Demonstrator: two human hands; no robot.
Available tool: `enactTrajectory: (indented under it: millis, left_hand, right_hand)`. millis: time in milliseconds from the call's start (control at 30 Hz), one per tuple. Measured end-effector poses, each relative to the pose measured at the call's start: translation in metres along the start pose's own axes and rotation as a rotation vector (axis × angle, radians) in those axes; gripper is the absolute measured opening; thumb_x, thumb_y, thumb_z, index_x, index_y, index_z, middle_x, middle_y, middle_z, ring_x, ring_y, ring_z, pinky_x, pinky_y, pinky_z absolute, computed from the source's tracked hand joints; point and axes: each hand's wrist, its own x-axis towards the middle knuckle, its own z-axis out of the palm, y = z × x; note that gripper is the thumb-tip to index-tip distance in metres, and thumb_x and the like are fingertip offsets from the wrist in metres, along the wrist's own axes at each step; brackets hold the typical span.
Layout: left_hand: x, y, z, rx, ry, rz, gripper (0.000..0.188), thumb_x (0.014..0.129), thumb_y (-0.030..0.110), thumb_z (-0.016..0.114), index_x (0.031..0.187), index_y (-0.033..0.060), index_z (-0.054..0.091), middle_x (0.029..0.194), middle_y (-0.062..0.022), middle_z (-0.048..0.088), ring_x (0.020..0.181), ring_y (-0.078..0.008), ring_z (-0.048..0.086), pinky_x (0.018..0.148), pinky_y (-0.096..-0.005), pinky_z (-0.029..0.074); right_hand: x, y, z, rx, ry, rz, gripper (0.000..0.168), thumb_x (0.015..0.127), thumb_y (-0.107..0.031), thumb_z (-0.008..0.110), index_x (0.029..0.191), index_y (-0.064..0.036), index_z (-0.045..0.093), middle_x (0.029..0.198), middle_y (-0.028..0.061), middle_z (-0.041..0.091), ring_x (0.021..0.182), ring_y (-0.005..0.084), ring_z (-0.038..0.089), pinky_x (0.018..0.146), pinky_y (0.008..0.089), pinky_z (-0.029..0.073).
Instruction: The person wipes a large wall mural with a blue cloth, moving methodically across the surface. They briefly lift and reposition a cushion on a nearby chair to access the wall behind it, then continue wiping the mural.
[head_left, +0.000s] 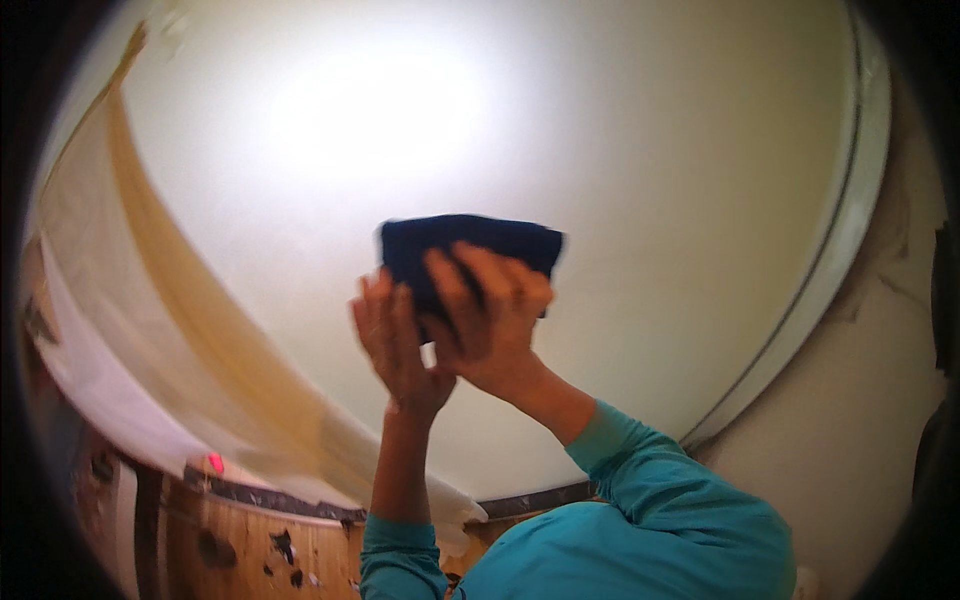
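A folded dark navy cloth lies in front of me against a smooth, pale, glossy surface. My right hand presses on the cloth with its fingers spread and bent across it. At the cloth's lower left corner is my left hand, its fingers pointing up along the edge. Whether the left fingers grip the cloth or only touch it cannot be told. Both forearms come out of teal sleeves. A bright glare whitens the surface above the cloth.
A cream and tan fabric curtain hangs along the left side. On the right, a pale frame with a dark line borders the surface. Below, a dark marbled strip edges a wooden floor with several small dark items on it.
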Motion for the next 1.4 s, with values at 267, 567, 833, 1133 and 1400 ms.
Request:
enactTrajectory:
  millis: [267,567,833,1133,1400]
  left_hand:
    - [0.010,-0.003,0.009,0.265,0.019,-0.004,0.073,0.099,0.056,0.041,0.155,0.0115,0.028,0.158,-0.0227,0.027,0.147,-0.0474,0.019,0.113,-0.0678,0.010]
    - [0.007,0.008,-0.005,0.256,-0.062,-0.067,0.073,0.095,0.052,0.050,0.148,0.0044,0.037,0.157,-0.0256,0.028,0.147,-0.0500,0.015,0.113,-0.0668,0.009]
    - [-0.001,0.013,-0.016,0.193,-0.110,-0.116,0.081,0.085,0.040,0.065,0.147,-0.0013,0.034,0.155,-0.0259,0.030,0.146,-0.0526,0.014,0.114,-0.0649,0.007]
    - [-0.029,0.000,0.014,0.041,0.101,-0.052,0.084,0.086,0.034,0.067,0.150,-0.0012,0.026,0.155,-0.0257,0.027,0.146,-0.0459,0.021,0.118,-0.0594,0.009]
    - [-0.035,0.003,0.016,0.138,-0.056,-0.077,0.075,0.084,0.037,0.066,0.139,-0.0071,0.041,0.152,-0.0314,0.028,0.146,-0.0485,0.017,0.118,-0.0608,0.007]
  right_hand:
    - [0.027,0.069,-0.030,-0.229,0.072,-0.146,0.040,0.087,-0.044,0.065,0.125,-0.032,0.066,0.141,0.0032,0.045,0.130,0.0280,0.034,0.111,0.0546,0.023]
    - [0.051,0.159,-0.097,-0.444,0.343,0.112,0.046,0.102,-0.038,0.045,0.135,-0.009,0.056,0.142,0.0194,0.044,0.131,0.0369,0.036,0.111,0.0495,0.026]
    - [0.074,0.084,-0.050,-0.380,0.295,0.072,0.064,0.101,-0.053,0.041,0.148,-0.009,0.043,0.155,0.0238,0.030,0.144,0.0422,0.025,0.111,0.0583,0.021]
    - [0.053,0.000,0.020,-0.069,0.047,-0.260,0.061,0.078,-0.046,0.076,0.136,-0.036,0.059,0.157,0.0087,0.036,0.147,0.0324,0.027,0.118,0.0554,0.012]
    - [0.054,0.054,-0.021,-0.293,0.074,-0.036,0.066,0.084,-0.031,0.071,0.146,-0.026,0.049,0.159,0.0157,0.030,0.148,0.0389,0.024,0.115,0.0574,0.015]
